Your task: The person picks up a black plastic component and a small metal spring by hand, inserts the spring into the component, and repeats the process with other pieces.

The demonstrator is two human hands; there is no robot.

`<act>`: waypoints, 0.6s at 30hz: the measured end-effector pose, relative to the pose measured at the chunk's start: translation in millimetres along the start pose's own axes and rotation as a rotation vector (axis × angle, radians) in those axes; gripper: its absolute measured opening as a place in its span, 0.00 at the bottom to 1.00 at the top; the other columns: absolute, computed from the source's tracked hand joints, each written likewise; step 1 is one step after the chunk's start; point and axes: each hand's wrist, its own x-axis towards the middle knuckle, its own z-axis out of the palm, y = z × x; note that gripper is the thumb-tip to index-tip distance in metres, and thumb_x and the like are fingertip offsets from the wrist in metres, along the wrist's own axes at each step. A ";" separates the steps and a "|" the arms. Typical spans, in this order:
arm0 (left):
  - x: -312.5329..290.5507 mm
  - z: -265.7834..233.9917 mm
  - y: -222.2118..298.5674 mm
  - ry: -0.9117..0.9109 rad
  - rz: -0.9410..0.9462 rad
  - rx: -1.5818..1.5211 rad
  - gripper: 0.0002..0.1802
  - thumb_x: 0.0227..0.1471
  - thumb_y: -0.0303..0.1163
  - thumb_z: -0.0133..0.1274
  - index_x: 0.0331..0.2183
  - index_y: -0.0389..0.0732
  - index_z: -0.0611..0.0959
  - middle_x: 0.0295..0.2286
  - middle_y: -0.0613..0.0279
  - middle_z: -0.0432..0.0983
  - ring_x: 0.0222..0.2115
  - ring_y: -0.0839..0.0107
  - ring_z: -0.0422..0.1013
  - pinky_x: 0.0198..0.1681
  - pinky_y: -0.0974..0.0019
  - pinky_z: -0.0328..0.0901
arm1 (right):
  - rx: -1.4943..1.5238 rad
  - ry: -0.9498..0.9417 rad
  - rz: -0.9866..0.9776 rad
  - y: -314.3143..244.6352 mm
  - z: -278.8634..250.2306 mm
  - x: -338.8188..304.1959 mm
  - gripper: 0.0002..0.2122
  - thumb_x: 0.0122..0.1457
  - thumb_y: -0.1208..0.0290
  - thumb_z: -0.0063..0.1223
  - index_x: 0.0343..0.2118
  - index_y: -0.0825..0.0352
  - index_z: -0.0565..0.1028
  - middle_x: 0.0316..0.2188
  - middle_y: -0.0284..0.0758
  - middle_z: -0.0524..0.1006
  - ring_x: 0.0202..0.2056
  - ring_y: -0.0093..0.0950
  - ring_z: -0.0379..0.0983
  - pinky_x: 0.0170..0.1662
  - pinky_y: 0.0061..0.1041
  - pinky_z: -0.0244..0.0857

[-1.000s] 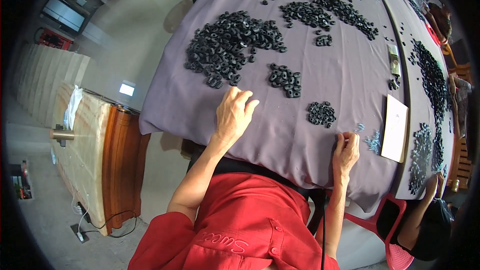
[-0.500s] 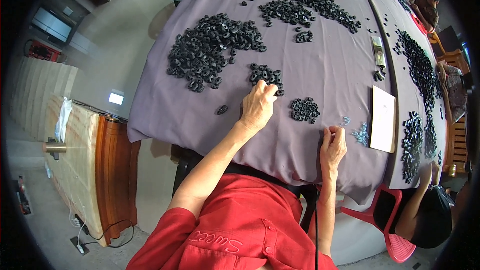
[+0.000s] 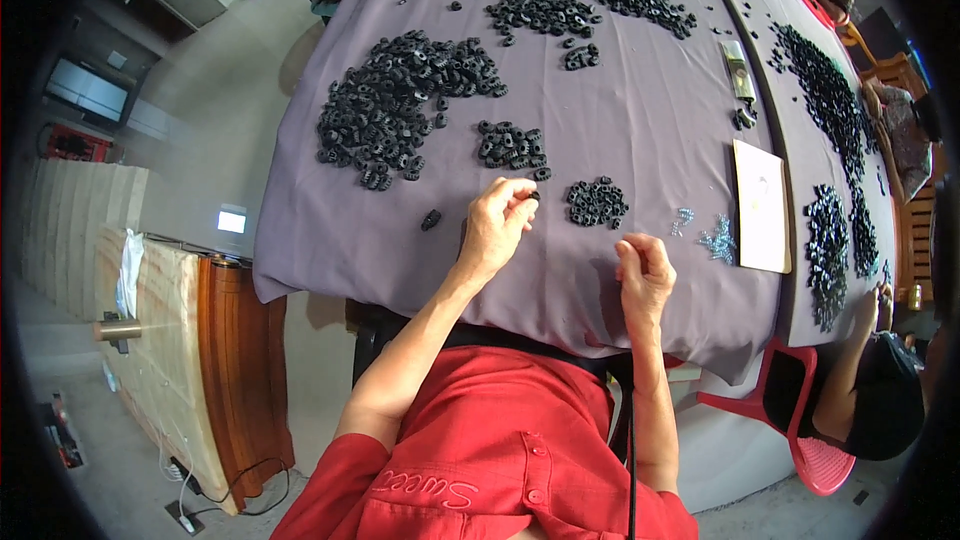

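Observation:
Just in front of the small group of black ring-shaped pieces (image 3: 512, 146), my left hand (image 3: 492, 227) pinches one small black piece (image 3: 534, 196) between thumb and fingertips. My right hand (image 3: 646, 278) is raised over the cloth with its fingers curled together; whatever they hold is hidden or too small to make out. Between and beyond the hands lies a flat cluster of black pieces (image 3: 597, 203). Small clear-blue pieces (image 3: 718, 240) form a loose pile right of my right hand, with a smaller cluster (image 3: 683, 221) beside it.
A large heap of black pieces (image 3: 400, 100) covers the cloth at left, and a single piece (image 3: 431, 220) lies nearer. At right are a pale board (image 3: 762, 206) and a small packet (image 3: 739, 72). More heaps extend across the table (image 3: 640, 110). Other people sit at its right side.
My left hand has drawn back from the small group and now shows a black piece in its fingers. My right hand has shifted left, away from the blue pieces.

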 end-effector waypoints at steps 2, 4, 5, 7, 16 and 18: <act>-9.6 4.4 0.8 -0.056 -0.041 -0.075 0.09 0.51 0.20 0.52 0.37 0.33 0.78 0.29 0.64 0.73 0.26 0.78 0.72 0.29 0.74 0.72 | 0.105 -0.117 -0.031 1.2 11.1 0.4 0.04 0.55 0.82 0.51 0.33 0.70 0.74 0.23 0.29 0.73 0.22 0.16 0.69 0.26 0.16 0.65; -15.2 11.5 4.3 -0.063 -0.025 -0.089 0.09 0.50 0.20 0.52 0.37 0.33 0.78 0.29 0.63 0.73 0.26 0.77 0.73 0.28 0.74 0.72 | 0.229 -0.225 0.033 5.8 19.5 0.8 0.07 0.56 0.84 0.48 0.37 0.71 0.74 0.28 0.32 0.76 0.27 0.19 0.74 0.32 0.17 0.69; -17.1 14.7 4.4 -0.063 -0.005 -0.104 0.09 0.49 0.20 0.53 0.36 0.33 0.78 0.29 0.63 0.73 0.25 0.76 0.73 0.27 0.74 0.71 | 0.243 -0.247 0.013 5.9 22.9 0.3 0.07 0.56 0.84 0.47 0.37 0.71 0.73 0.28 0.33 0.76 0.27 0.19 0.74 0.33 0.17 0.70; -19.6 17.7 3.6 -0.070 -0.015 -0.102 0.08 0.49 0.20 0.53 0.35 0.34 0.78 0.29 0.62 0.73 0.25 0.76 0.74 0.27 0.74 0.71 | 0.273 -0.272 -0.015 5.1 30.2 -1.8 0.07 0.56 0.84 0.48 0.37 0.71 0.73 0.29 0.33 0.76 0.29 0.19 0.75 0.34 0.18 0.70; -22.0 17.6 4.2 -0.076 0.149 0.058 0.11 0.45 0.17 0.55 0.34 0.37 0.78 0.28 0.60 0.73 0.28 0.69 0.74 0.29 0.69 0.68 | 0.266 -0.251 0.021 5.2 45.4 -0.8 0.03 0.56 0.83 0.50 0.33 0.70 0.73 0.26 0.31 0.76 0.25 0.17 0.73 0.30 0.16 0.68; -22.6 16.6 5.9 -0.062 0.205 0.125 0.11 0.44 0.17 0.55 0.34 0.37 0.78 0.29 0.59 0.73 0.28 0.66 0.73 0.29 0.67 0.68 | 0.248 -0.245 0.006 4.3 47.5 1.1 0.03 0.56 0.82 0.50 0.33 0.70 0.73 0.26 0.30 0.76 0.24 0.16 0.72 0.29 0.16 0.68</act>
